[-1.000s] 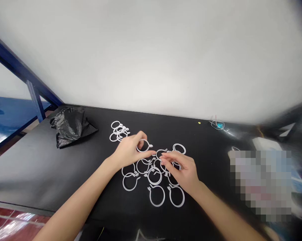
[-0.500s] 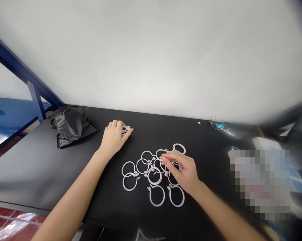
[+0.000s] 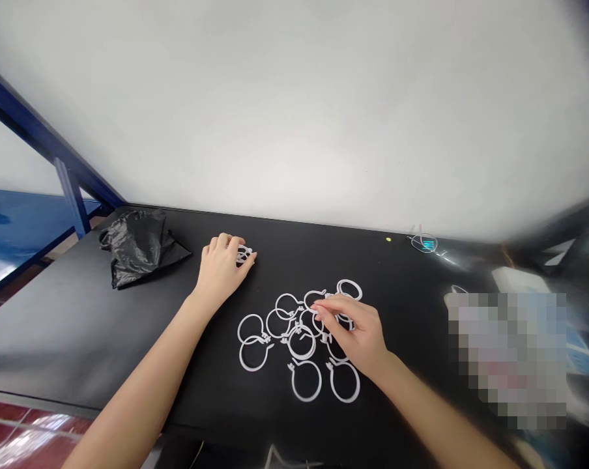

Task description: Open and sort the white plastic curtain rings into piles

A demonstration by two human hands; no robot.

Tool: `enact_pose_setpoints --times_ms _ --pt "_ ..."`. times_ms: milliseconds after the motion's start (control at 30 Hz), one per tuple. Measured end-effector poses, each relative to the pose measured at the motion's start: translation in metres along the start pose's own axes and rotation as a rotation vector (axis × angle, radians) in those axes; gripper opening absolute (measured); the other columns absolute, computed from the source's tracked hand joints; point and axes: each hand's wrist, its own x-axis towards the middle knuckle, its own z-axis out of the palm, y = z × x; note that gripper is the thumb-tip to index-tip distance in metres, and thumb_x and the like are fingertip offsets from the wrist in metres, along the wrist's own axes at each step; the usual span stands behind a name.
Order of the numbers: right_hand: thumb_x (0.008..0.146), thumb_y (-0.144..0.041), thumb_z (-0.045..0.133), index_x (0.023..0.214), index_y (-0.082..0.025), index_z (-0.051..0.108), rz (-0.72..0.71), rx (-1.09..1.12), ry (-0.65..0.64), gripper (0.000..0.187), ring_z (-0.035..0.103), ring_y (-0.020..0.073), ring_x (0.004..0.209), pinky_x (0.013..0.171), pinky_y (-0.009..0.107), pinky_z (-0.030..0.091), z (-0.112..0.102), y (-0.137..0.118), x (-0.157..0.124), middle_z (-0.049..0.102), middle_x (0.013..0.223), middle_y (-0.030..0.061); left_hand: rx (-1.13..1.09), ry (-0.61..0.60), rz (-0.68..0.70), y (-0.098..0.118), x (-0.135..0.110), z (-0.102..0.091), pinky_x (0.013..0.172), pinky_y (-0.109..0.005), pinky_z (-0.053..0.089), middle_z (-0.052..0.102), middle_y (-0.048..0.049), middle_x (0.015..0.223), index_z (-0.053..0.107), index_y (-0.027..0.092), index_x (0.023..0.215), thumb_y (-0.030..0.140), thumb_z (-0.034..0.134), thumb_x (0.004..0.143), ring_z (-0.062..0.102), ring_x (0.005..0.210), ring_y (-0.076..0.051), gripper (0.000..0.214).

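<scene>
On the black surface [image 3: 79,339], the left hand [image 3: 221,267] was curled closed around a small stack of white plastic rings [image 3: 245,255] at eleven o'clock, while the half-closed right hand [image 3: 356,329], nearer the loose spread of rings [image 3: 301,358] at twelve o'clock, rested fingertips-down on it, its grip impossible to tell.

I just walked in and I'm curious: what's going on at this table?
A person is working bare-handed at a black table. Their left hand is cupped over a small bunch of white plastic rings. Their right hand is over a loose spread of similar rings, its fingers among them. A crumpled black plastic bag lies further left on the table.
</scene>
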Motion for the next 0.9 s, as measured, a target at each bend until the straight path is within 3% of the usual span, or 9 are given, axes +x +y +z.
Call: enact_pose_setpoints --times_ms 100,200,300,400,500,667,800,900 --pt "0.085 -0.006 0.063 0.091 -0.017 0.071 0.004 -0.009 0.006 0.015 0.066 0.0153 0.063 0.062 0.029 0.055 -0.001 0.000 0.000 0.073 0.072 0.0038 -0.069 0.047 0.025 0.003 -0.001 -0.004 0.085 -0.045 0.044 0.060 -0.0118 0.106 0.061 0.017 0.104 0.037 0.056 0.090 0.055 0.099 -0.032 0.024" --pt "0.085 -0.006 0.063 0.091 -0.018 0.071 0.008 -0.018 0.008 0.015 0.066 0.0153 0.063 0.062 0.029 0.055 -0.001 0.000 -0.001 0.073 0.073 0.0037 -0.335 0.056 0.147 0.013 -0.002 -0.015 0.091 -0.044 0.044 0.060 -0.0086 0.105 0.060 0.019 0.102 0.031 0.057 0.089 0.056 0.101 -0.027 0.018" --pt "0.085 -0.006 0.063 0.091 -0.018 0.071 0.012 -0.028 0.006 0.015 0.066 0.0152 0.064 0.062 0.029 0.054 0.000 0.001 -0.001 0.072 0.073 0.0036 -0.678 -0.197 0.404 0.028 -0.008 -0.025 0.093 -0.036 0.047 0.060 -0.0058 0.107 0.059 0.020 0.106 0.021 0.055 0.088 0.057 0.102 -0.020 0.018" --pt "0.085 -0.007 0.063 0.091 -0.017 0.071 0.017 -0.031 0.002 0.014 0.066 0.0150 0.064 0.062 0.029 0.054 0.001 0.003 -0.001 0.072 0.073 0.0036 -0.764 -0.388 0.499 0.042 -0.016 -0.024 0.094 -0.033 0.048 0.059 -0.0055 0.111 0.059 0.021 0.108 0.012 0.055 0.083 0.057 0.105 -0.020 0.027" --pt "0.086 -0.007 0.063 0.091 -0.017 0.071 0.020 -0.033 -0.003 0.014 0.066 0.0152 0.063 0.061 0.029 0.054 0.000 0.002 0.000 0.072 0.073 0.0035 -0.705 -0.426 0.472 0.049 -0.022 -0.015 0.085 -0.031 0.050 0.060 -0.0047 0.104 0.060 0.020 0.105 0.009 0.053 0.082 0.059 0.097 -0.019 0.026" --pt "0.086 -0.008 0.062 0.091 -0.018 0.071 0.021 -0.042 -0.007 0.014 0.066 0.0156 0.062 0.060 0.029 0.055 -0.001 0.000 0.000 0.072 0.071 0.0029 -0.654 -0.368 0.376 0.045 -0.020 -0.004 0.065 -0.027 0.048 0.060 -0.0027 0.090 0.061 0.019 0.097 0.014 0.047 0.091 0.058 0.070 -0.013 0.016" --pt "0.087 -0.009 0.061 0.092 -0.019 0.071 0.023 -0.046 -0.002 0.015 0.065 0.0148 0.060 0.059 0.029 0.055 0.000 0.000 0.000 0.072 0.072 0.0024 -0.773 -0.304 0.300 0.043 -0.017 -0.005 0.066 -0.027 0.050 0.060 -0.0033 0.089 0.062 0.018 0.093 0.018 0.046 0.094 0.057 0.067 -0.012 0.017" --pt "0.086 -0.011 0.063 0.100 -0.020 0.070 0.014 -0.051 -0.012 0.018 0.066 0.0140 0.063 0.058 0.027 0.058 0.001 0.001 -0.001 0.073 0.084 0.0046 -0.931 -0.279 0.260 0.049 -0.019 -0.010 0.065 -0.025 0.051 0.060 -0.0039 0.090 0.065 0.017 0.095 0.019 0.050 0.093 0.057 0.068 -0.011 0.015"
